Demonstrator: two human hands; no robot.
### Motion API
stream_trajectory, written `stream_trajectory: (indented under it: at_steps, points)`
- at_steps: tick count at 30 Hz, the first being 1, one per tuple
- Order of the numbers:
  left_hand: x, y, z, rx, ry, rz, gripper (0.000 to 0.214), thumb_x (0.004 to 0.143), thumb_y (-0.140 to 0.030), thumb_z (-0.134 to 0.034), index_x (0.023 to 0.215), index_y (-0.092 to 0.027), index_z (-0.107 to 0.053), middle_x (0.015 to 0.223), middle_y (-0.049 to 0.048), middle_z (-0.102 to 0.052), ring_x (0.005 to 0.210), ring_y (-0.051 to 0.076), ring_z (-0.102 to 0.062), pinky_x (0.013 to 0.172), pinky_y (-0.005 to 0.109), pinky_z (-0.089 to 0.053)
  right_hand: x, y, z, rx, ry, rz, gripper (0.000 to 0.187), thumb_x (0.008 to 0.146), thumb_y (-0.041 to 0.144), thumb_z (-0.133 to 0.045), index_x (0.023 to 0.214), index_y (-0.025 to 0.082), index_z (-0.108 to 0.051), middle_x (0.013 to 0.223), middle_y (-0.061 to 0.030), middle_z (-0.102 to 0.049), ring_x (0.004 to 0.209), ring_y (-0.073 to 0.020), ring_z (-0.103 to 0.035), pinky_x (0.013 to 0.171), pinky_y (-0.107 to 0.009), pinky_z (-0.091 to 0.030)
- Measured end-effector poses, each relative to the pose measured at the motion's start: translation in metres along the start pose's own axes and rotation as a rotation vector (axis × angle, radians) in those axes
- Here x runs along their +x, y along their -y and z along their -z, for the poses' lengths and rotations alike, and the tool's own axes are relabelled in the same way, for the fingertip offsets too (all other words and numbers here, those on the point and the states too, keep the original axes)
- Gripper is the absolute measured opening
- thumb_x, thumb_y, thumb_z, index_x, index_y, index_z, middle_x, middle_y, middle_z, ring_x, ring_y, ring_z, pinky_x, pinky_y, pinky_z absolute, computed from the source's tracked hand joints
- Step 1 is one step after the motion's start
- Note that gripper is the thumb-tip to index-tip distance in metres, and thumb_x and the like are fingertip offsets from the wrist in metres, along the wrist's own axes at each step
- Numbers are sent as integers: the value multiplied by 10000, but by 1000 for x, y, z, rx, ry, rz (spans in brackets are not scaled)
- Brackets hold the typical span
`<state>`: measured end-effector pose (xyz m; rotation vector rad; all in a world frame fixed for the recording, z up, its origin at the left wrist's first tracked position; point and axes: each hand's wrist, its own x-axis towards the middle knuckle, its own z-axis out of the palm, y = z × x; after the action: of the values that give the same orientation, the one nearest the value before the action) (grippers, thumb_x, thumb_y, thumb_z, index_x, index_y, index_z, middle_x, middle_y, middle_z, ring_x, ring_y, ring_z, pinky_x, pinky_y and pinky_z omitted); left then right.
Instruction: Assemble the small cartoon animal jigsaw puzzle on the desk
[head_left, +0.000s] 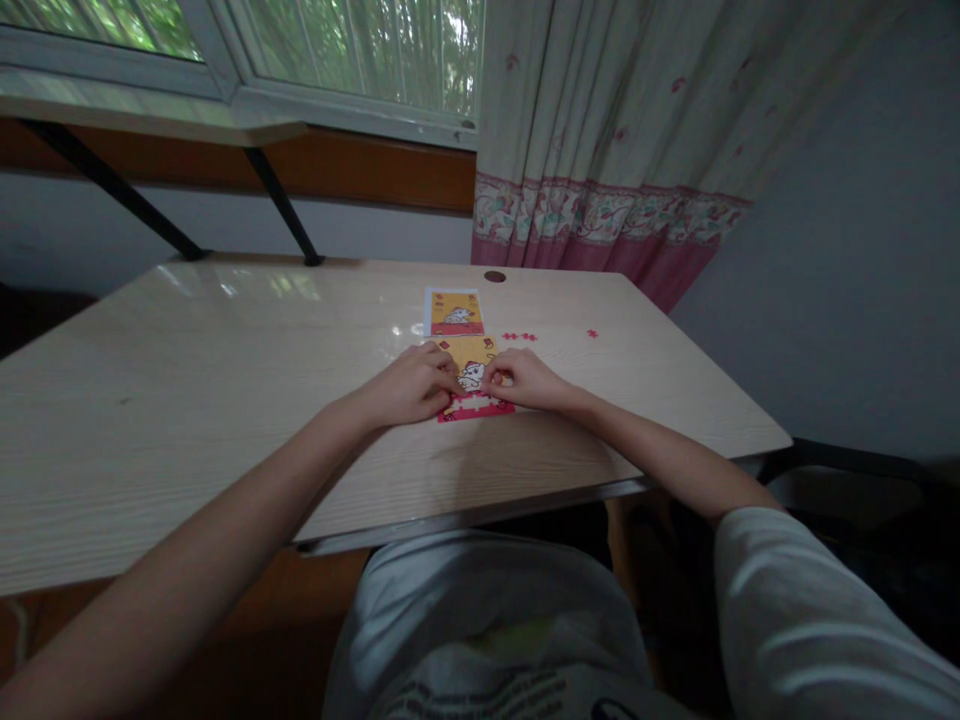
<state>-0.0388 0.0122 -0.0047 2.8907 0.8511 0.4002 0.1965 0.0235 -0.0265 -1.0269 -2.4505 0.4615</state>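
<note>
A jigsaw puzzle (466, 350) lies on the table, with a yellow upper part, a white cartoon animal and a red lower edge. A gap in its red part shows the table through it. My left hand (416, 385) rests at the puzzle's left side, fingers bent together and fingertips at the gap's upper edge. On the right side, my right hand (531, 378) is closed in a pinch over the puzzle beside the animal. Whatever either hand's fingertips hold is too small to make out. Just behind the puzzle lies a reference picture card (456, 312) with a similar design.
Several loose red puzzle pieces (520, 337) lie right of the card, and another red piece (592, 333) sits farther right. The pale wooden table (225, 400) has a round cable hole (495, 277) near its back edge. A curtain (600, 150) hangs behind.
</note>
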Motion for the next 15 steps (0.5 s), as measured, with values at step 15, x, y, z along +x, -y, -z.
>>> stream_trajectory:
  at_steps: [15]
  points:
    - [1, -1, 1, -28, -7, 1, 285, 783, -169, -516, 888, -237, -772, 856, 64, -631, 878, 225, -528, 830, 363, -405, 2, 1, -1, 117, 15, -169, 81, 697, 143, -690, 763, 158, -735, 683, 19, -655, 644, -89, -558, 613, -197, -347]
